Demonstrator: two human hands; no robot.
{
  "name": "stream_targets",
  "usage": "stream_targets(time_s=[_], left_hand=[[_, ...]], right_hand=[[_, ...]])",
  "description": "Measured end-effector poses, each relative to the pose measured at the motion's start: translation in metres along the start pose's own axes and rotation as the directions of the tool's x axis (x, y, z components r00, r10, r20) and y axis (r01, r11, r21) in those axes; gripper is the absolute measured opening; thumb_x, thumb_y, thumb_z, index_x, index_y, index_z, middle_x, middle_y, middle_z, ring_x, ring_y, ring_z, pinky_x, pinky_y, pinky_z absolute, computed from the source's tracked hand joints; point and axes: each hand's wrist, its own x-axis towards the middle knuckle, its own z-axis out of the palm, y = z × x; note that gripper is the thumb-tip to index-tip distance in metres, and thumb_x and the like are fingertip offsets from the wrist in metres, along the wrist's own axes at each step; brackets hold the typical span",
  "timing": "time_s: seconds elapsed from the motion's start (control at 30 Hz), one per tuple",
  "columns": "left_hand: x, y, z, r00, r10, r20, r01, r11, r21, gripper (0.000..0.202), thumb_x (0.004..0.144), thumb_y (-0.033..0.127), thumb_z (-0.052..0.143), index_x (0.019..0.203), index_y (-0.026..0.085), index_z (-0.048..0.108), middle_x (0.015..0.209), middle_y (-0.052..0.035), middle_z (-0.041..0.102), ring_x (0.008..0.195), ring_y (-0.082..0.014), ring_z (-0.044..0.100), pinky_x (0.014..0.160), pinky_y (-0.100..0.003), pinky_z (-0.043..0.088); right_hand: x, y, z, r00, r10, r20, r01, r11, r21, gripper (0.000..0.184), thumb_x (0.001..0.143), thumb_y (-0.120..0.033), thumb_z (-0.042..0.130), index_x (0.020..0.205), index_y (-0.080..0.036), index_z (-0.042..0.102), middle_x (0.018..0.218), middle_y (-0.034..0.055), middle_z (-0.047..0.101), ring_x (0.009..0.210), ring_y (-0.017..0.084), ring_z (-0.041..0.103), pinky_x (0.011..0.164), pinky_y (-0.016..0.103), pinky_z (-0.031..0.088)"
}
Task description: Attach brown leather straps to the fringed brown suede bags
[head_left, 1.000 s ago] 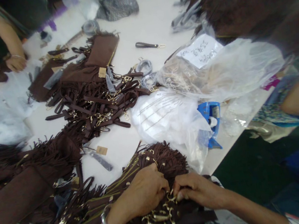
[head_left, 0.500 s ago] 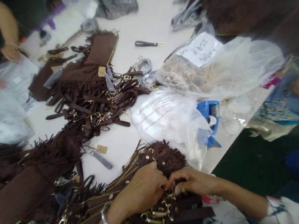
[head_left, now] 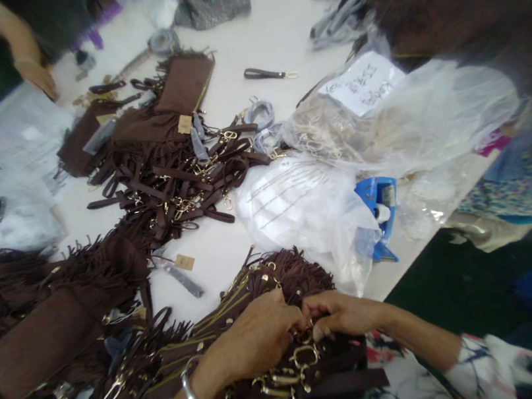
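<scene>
My left hand [head_left: 254, 338], with a silver bangle on the wrist, is curled and pinches at the gold clasps [head_left: 292, 372] on a stack of brown fringed suede bags [head_left: 242, 309] at the table's near edge. My right hand [head_left: 340, 314] meets it fingertip to fingertip, fingers closed on the same cluster of gold rings. Exactly which ring each hand grips is hidden by the fingers.
A heap of brown straps with gold clips [head_left: 178, 179] lies mid-table. More fringed bags [head_left: 47, 312] sit at left. Clear plastic bags [head_left: 399, 119] and a white one [head_left: 302, 211] lie at right beside a blue tool [head_left: 379, 206]. Another person's hand [head_left: 40, 76] holds a plastic sheet far left.
My right hand slid left to touch my left hand over the clasps. The other person's hands at far left shifted and lifted a plastic sheet. The view drifted slightly.
</scene>
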Motion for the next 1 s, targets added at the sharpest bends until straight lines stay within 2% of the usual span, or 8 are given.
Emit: stream_targets(time_s=[0.27, 0.4, 0.53, 0.6, 0.67, 0.77, 0.9, 1.0], left_hand=[[-0.001, -0.004, 0.004, 0.999, 0.021, -0.042, -0.025, 0.993, -0.114, 0.029, 0.088, 0.003, 0.049, 0.091, 0.027, 0.066, 0.087, 0.0011, 0.060, 0.082, -0.0146, 0.050, 0.070, -0.026, 0.037], [0.000, -0.001, 0.005, 0.998, 0.028, -0.048, -0.032, 0.996, -0.083, 0.029, 0.085, 0.000, 0.050, 0.085, 0.025, 0.064, 0.084, 0.0013, 0.061, 0.081, -0.0161, 0.051, 0.069, -0.028, 0.037], [-0.011, 0.005, 0.006, 0.987, -0.091, -0.135, 0.100, 0.993, 0.062, 0.025, 0.090, 0.011, 0.048, 0.107, 0.023, 0.062, 0.095, -0.0042, 0.064, 0.091, -0.0233, 0.052, 0.078, -0.038, 0.042], [-0.021, 0.008, 0.006, 0.978, -0.095, -0.185, 0.118, 0.987, 0.113, 0.029, 0.094, 0.015, 0.045, 0.121, 0.020, 0.056, 0.109, -0.0070, 0.064, 0.102, -0.0258, 0.052, 0.096, -0.047, 0.040], [-0.034, 0.009, 0.006, 0.978, -0.071, -0.195, 0.095, 0.989, 0.114, 0.030, 0.096, 0.016, 0.042, 0.122, 0.020, 0.055, 0.119, -0.0062, 0.062, 0.109, -0.0253, 0.051, 0.108, -0.052, 0.031], [-0.054, 0.004, 0.006, 0.959, -0.100, -0.263, 0.112, 0.993, 0.030, 0.024, 0.098, 0.020, 0.042, 0.114, 0.025, 0.059, 0.126, -0.0032, 0.058, 0.117, -0.0248, 0.047, 0.108, -0.050, 0.032], [-0.079, -0.006, 0.007, 0.884, -0.150, -0.443, 0.141, 0.989, -0.054, 0.025, 0.099, 0.022, 0.045, 0.120, 0.026, 0.057, 0.136, -0.0046, 0.050, 0.132, -0.0247, 0.033, 0.110, -0.044, 0.034], [-0.086, -0.002, 0.003, 0.928, -0.036, -0.371, 0.026, 0.999, -0.032, 0.032, 0.099, 0.020, 0.045, 0.130, 0.025, 0.051, 0.140, -0.0050, 0.049, 0.140, -0.0226, 0.026, 0.114, -0.039, 0.032]], right_hand=[[0.014, 0.007, -0.009, 0.999, 0.008, 0.052, -0.008, 1.000, 0.008, 0.039, 0.069, -0.043, 0.079, 0.091, -0.014, 0.064, 0.082, -0.0005, 0.066, 0.069, 0.011, 0.056, 0.064, 0.023, 0.044], [0.010, 0.008, -0.009, 1.000, 0.021, 0.006, -0.021, 1.000, -0.015, 0.039, 0.071, -0.045, 0.077, 0.092, -0.014, 0.064, 0.078, -0.0008, 0.065, 0.064, 0.011, 0.054, 0.060, 0.023, 0.042], [-0.017, -0.013, 0.009, 0.982, -0.070, -0.177, 0.020, 0.961, -0.274, 0.027, 0.084, -0.032, 0.066, 0.109, -0.022, 0.067, 0.094, -0.0004, 0.068, 0.082, 0.014, 0.058, 0.074, 0.024, 0.042], [-0.033, -0.029, 0.025, 0.985, -0.083, -0.154, 0.007, 0.898, -0.440, 0.031, 0.086, -0.028, 0.062, 0.117, -0.028, 0.066, 0.093, -0.0024, 0.069, 0.079, 0.013, 0.057, 0.072, 0.022, 0.041], [-0.044, -0.043, 0.042, 0.995, -0.039, -0.089, -0.013, 0.855, -0.518, 0.032, 0.087, -0.026, 0.059, 0.118, -0.030, 0.066, 0.080, -0.0040, 0.066, 0.065, 0.011, 0.052, 0.061, 0.020, 0.037], [-0.050, -0.056, 0.059, 0.998, -0.041, -0.051, 0.002, 0.801, -0.599, 0.030, 0.085, -0.023, 0.058, 0.113, -0.027, 0.067, 0.068, -0.0049, 0.057, 0.055, 0.008, 0.043, 0.052, 0.019, 0.029], [-0.047, -0.063, 0.066, 0.996, -0.087, -0.005, 0.064, 0.768, -0.637, 0.021, 0.088, -0.025, 0.055, 0.105, -0.024, 0.068, 0.068, -0.0044, 0.054, 0.057, 0.008, 0.042, 0.054, 0.019, 0.029], [-0.045, -0.065, 0.065, 0.997, -0.068, 0.028, 0.071, 0.771, -0.632, 0.022, 0.092, -0.031, 0.052, 0.103, -0.021, 0.068, 0.071, -0.0026, 0.059, 0.058, 0.009, 0.044, 0.057, 0.019, 0.032]])
